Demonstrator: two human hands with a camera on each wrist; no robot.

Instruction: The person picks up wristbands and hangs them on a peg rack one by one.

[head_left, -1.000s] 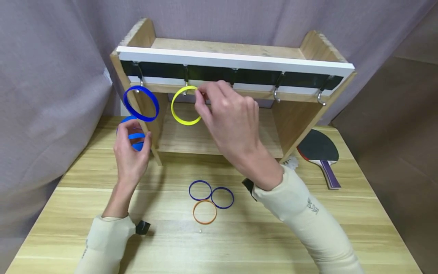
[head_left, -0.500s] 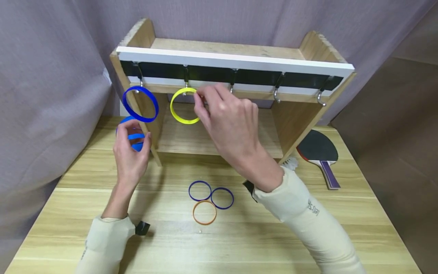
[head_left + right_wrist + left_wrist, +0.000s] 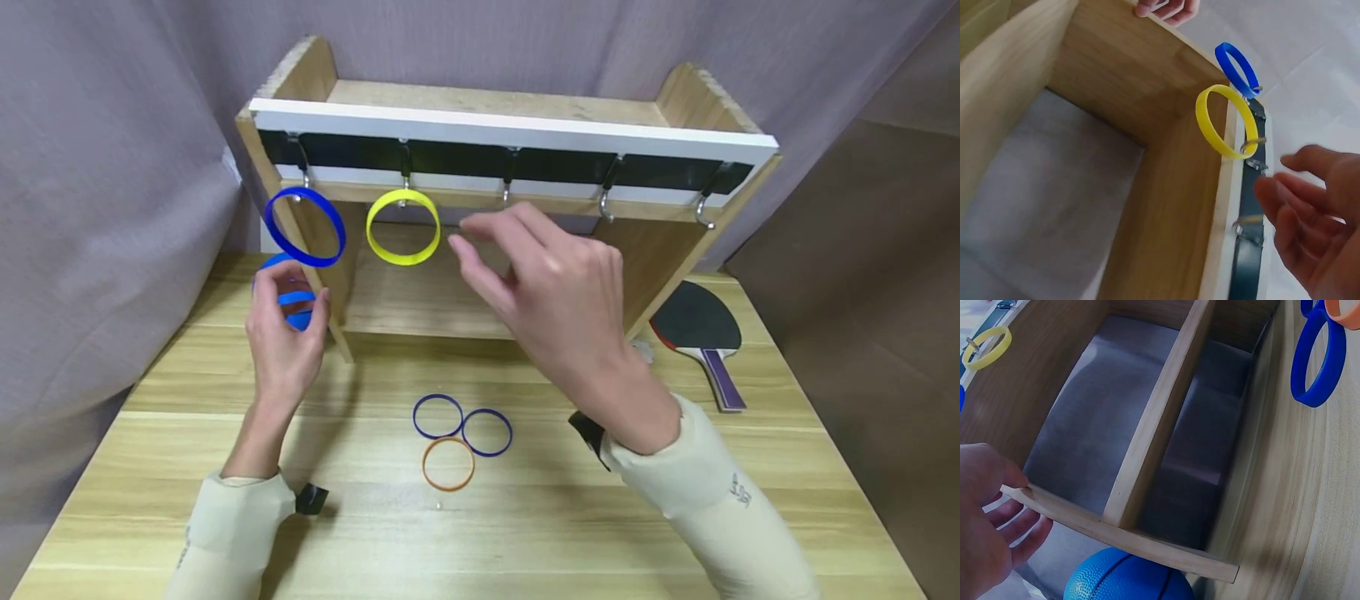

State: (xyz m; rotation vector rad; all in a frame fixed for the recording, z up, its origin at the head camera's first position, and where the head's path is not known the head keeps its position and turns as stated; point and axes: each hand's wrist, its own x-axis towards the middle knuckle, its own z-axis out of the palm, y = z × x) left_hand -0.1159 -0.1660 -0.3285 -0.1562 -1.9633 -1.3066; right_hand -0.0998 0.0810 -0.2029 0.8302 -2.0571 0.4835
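A yellow silicone wristband [image 3: 403, 260] hangs from the second hook [image 3: 1252, 145] of the rack on the wooden shelf unit. To its left a blue wristband [image 3: 1227, 62] hangs on the first hook. My right hand [image 3: 558, 308] is just right of the yellow band, thumb and fingers apart, holding nothing. With my left hand [image 3: 288, 358] I grip the edge of the unit's left side panel [image 3: 1135, 542]; the thumb is on one face and the fingers go round behind. On the table lie two dark blue wristbands [image 3: 487, 456] and an orange wristband [image 3: 447, 488].
Three bare hooks [image 3: 606, 208] continue along the rack to the right. A blue ball [image 3: 1116, 578] sits outside the left panel. At the right are a table tennis bat [image 3: 693, 317] and a partly hidden whitish object [image 3: 642, 350]. Curtains [image 3: 105, 167] hang behind the table.
My right hand has let go of the yellow wristband and moved right and slightly down. The band now hangs by itself on the hook. The left hand keeps its grip.
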